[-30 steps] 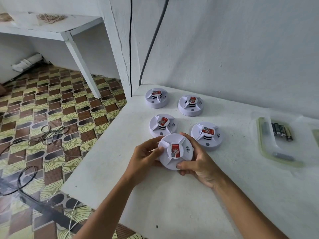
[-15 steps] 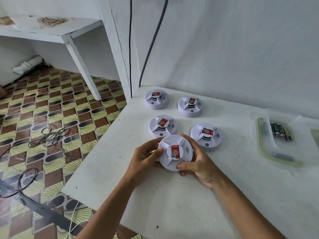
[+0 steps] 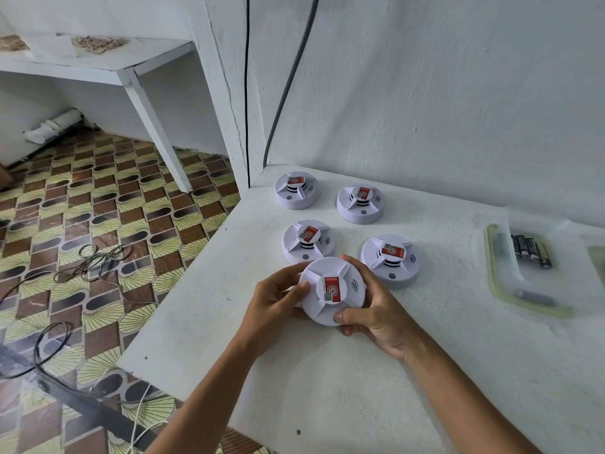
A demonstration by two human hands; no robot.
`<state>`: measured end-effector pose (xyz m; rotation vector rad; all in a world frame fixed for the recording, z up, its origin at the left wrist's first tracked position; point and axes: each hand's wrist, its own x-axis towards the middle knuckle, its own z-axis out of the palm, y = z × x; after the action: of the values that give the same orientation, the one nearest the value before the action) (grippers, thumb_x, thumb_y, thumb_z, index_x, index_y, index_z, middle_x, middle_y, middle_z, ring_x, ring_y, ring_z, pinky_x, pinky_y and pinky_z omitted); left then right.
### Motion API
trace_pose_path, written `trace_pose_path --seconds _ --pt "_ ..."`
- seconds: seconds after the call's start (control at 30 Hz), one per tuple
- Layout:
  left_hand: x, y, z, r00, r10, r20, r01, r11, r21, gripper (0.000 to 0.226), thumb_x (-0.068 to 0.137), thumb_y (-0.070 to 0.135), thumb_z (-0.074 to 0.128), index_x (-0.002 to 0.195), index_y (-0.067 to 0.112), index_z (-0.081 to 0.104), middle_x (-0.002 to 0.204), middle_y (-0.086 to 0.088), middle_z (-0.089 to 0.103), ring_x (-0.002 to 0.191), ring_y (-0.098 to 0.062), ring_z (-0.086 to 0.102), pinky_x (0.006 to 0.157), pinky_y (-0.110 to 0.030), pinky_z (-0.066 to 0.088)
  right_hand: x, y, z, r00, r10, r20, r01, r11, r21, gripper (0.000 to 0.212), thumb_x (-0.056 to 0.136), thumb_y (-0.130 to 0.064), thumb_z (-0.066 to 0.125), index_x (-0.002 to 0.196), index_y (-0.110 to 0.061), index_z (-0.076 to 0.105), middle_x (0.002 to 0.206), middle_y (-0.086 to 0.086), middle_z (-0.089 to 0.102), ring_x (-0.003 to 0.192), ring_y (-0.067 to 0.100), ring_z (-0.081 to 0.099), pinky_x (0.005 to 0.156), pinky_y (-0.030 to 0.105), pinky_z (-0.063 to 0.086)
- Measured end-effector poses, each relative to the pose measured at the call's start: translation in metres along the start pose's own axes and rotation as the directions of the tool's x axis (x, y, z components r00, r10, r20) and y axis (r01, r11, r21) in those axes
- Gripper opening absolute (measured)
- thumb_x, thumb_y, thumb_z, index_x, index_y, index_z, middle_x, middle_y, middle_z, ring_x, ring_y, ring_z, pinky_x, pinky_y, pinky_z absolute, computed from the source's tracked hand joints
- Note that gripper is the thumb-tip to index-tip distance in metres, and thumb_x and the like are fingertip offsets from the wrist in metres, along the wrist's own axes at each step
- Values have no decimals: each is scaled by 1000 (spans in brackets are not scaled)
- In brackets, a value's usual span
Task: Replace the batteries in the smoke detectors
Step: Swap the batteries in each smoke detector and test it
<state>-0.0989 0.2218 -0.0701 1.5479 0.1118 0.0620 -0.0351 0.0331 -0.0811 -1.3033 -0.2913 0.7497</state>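
Both hands grip one white smoke detector (image 3: 332, 291) above the desk (image 3: 360, 388): left hand (image 3: 273, 301) and right hand (image 3: 376, 314) fingers curled round its rim. Four more detectors (image 3: 307, 244) lie just beyond the fingertips; batteries (image 3: 530, 251) sit well right.

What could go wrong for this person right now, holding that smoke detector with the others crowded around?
The held smoke detector, gripped by the left hand and right hand, sits close to two neighbouring detectors; twisting it open might bump them. The batteries lie far right, so reaching could be awkward.
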Motion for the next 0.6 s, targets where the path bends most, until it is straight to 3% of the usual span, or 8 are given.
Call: trace_pose_path --seconds 0.6 --pt "0 0 1 1000 -8 -5 8 1000 -17 37 89 24 56 126 19 60 116 3 70 105 -21 67 76 -38 59 1 2 -1 1000 -12 13 12 1000 17 89 65 6 72 139 -32 41 118 11 58 89 22 62 55 33 49"
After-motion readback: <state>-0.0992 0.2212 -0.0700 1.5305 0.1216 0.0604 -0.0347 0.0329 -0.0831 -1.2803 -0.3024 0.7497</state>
